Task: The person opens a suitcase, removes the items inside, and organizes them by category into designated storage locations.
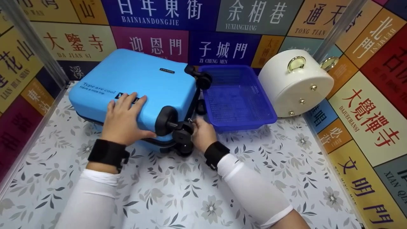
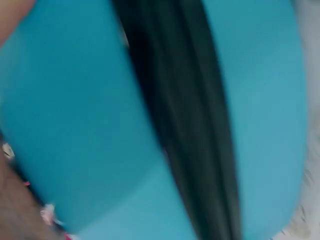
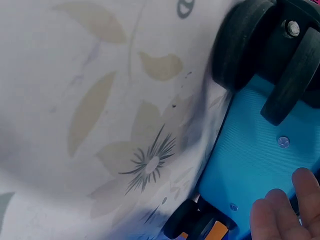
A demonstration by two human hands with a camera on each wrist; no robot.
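Observation:
A light blue hard-shell suitcase point(image 1: 136, 70) lies flat at the left, its black caster wheels point(image 1: 182, 135) pointing right. On its upper face my left hand point(image 1: 122, 119) rests with fingers spread, the thumb along the near edge. At the wheel end my right hand point(image 1: 204, 133) pinches a small metal zipper pull point(image 1: 189, 120) on the seam, partly hidden by the fingers. The right wrist view has my bent fingers point(image 3: 280, 215) against the blue wheel-end shell point(image 3: 260, 155). A dark zipper band point(image 2: 185, 115) crosses the suitcase side in the left wrist view.
A blue plastic basket point(image 1: 240, 124) stands right of the suitcase, close to its wheels. Farther right is a white rounded case point(image 1: 286, 82) with gold handles and studs. Sign-printed walls point(image 1: 235, 47) enclose the flower-patterned tabletop point(image 1: 210, 190).

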